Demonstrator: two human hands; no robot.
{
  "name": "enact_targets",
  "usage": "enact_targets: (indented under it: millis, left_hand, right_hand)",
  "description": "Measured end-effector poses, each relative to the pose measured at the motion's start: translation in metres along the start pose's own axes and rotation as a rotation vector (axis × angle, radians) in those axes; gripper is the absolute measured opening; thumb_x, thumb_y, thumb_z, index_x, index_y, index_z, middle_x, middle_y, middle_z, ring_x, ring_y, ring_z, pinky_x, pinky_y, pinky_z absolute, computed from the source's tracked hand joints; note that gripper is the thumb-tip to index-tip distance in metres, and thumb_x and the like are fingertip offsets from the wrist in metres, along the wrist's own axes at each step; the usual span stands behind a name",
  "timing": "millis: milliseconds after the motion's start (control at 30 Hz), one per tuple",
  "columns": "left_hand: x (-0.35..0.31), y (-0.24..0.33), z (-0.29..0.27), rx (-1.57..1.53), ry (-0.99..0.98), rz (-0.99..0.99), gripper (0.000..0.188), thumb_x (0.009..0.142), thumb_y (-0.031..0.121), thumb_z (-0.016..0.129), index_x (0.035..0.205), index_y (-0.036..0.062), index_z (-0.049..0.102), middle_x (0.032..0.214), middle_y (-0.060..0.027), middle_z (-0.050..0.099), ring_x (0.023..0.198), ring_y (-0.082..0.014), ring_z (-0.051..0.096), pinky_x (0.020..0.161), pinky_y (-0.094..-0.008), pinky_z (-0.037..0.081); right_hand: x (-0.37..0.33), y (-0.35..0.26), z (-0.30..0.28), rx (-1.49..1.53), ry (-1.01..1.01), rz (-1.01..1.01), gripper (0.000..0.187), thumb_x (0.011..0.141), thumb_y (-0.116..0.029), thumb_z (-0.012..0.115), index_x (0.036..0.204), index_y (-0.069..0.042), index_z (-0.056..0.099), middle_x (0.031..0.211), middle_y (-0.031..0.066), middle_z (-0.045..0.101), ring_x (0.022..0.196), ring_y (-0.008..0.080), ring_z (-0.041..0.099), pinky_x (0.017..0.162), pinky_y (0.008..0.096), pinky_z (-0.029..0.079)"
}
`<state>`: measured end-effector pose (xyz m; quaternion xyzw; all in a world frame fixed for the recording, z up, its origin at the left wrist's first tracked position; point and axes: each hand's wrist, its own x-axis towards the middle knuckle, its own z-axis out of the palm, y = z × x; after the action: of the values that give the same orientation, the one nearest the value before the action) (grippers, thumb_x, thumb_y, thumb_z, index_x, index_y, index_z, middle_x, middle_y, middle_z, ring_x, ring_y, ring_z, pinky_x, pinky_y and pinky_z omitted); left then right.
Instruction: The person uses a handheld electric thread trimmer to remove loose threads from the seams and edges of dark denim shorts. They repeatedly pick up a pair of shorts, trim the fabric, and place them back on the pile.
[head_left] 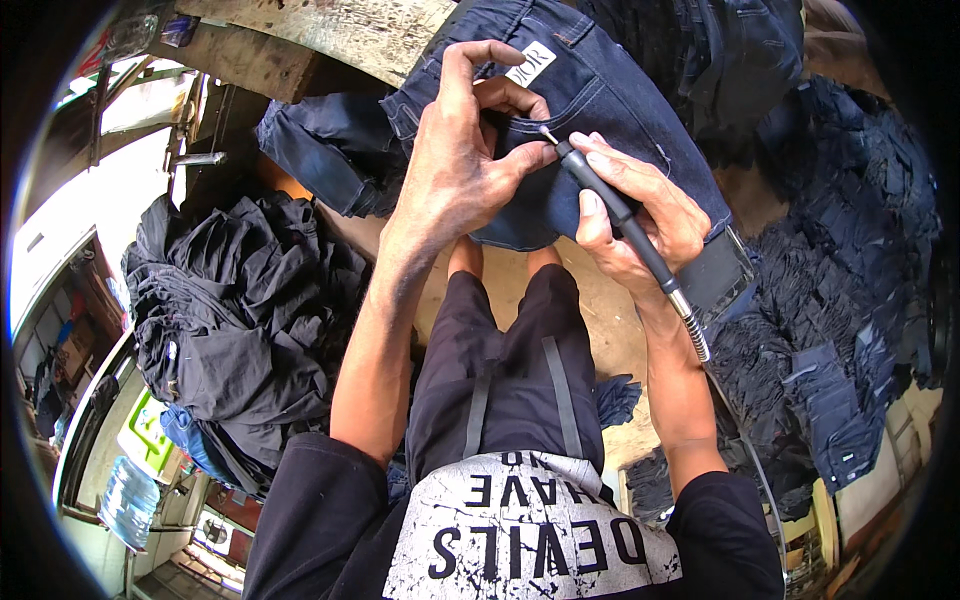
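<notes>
A dark blue denim garment [620, 100] lies spread in front of me, with pale stitching, a pocket edge and a white label patch [532, 64]. My left hand [465, 165] is on it, thumb and curled fingers closing around the pocket edge. My right hand [650, 205] grips a black pen-shaped rotary handpiece [612, 200] with a metal spring sleeve and a cable at its rear end. The handpiece's small rounded tip meets the pocket edge between the left thumb and fingers, or comes very close to it.
A large heap of black cloth [250, 330] rises on the left. Piled dark denim [840, 250] fills the right side. Behind the garment is a worn wooden board [330, 35]. A black flat object [715, 275] sits beside my right wrist. The handpiece's cable [745, 430] runs down the right.
</notes>
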<state>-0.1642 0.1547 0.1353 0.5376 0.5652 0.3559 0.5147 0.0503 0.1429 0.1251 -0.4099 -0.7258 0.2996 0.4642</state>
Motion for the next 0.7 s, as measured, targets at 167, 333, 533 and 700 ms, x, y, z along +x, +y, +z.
enact_targets:
  millis: [167, 333, 533, 700]
  left_hand:
    - [0.001, -0.006, 0.002, -0.006, 0.052, 0.031, 0.080, 0.081, -0.003, 0.091, 0.145, 0.0062, 0.043, 0.107, -0.0072, 0.080, 0.079, -0.0094, 0.064, 0.074, -0.0259, 0.051]
    - [0.001, -0.005, 0.003, -0.016, 0.057, 0.024, 0.080, 0.082, -0.003, 0.091, 0.145, 0.0065, 0.043, 0.107, -0.0065, 0.080, 0.078, -0.0085, 0.064, 0.073, -0.0254, 0.050]
    - [-0.001, 0.002, 0.002, 0.015, 0.021, -0.029, 0.082, 0.086, -0.005, 0.090, 0.148, 0.0047, 0.038, 0.108, -0.0079, 0.078, 0.102, -0.0113, 0.071, 0.094, -0.0291, 0.058]
    - [0.000, 0.002, 0.004, 0.001, 0.044, -0.044, 0.083, 0.084, -0.006, 0.091, 0.148, 0.0042, 0.038, 0.109, -0.0076, 0.078, 0.099, -0.0106, 0.072, 0.092, -0.0278, 0.058]
  right_hand:
    - [-0.003, 0.002, 0.000, 0.006, 0.025, 0.002, 0.031, 0.075, 0.003, 0.080, 0.106, 0.005, 0.080, 0.106, 0.0206, 0.084, 0.105, 0.0351, 0.083, 0.097, 0.0435, 0.067]
    - [-0.003, 0.003, -0.001, 0.001, 0.027, 0.000, 0.031, 0.075, 0.003, 0.080, 0.106, 0.005, 0.080, 0.106, 0.0207, 0.084, 0.104, 0.0350, 0.084, 0.097, 0.0434, 0.068]
    - [-0.004, 0.003, -0.001, -0.001, 0.070, 0.031, 0.030, 0.076, 0.002, 0.080, 0.105, 0.005, 0.080, 0.106, 0.0206, 0.084, 0.104, 0.0351, 0.084, 0.097, 0.0433, 0.068]
    - [-0.004, 0.003, -0.002, 0.001, 0.051, 0.009, 0.029, 0.076, 0.002, 0.079, 0.105, 0.005, 0.080, 0.104, 0.0205, 0.084, 0.103, 0.0348, 0.084, 0.097, 0.0439, 0.068]
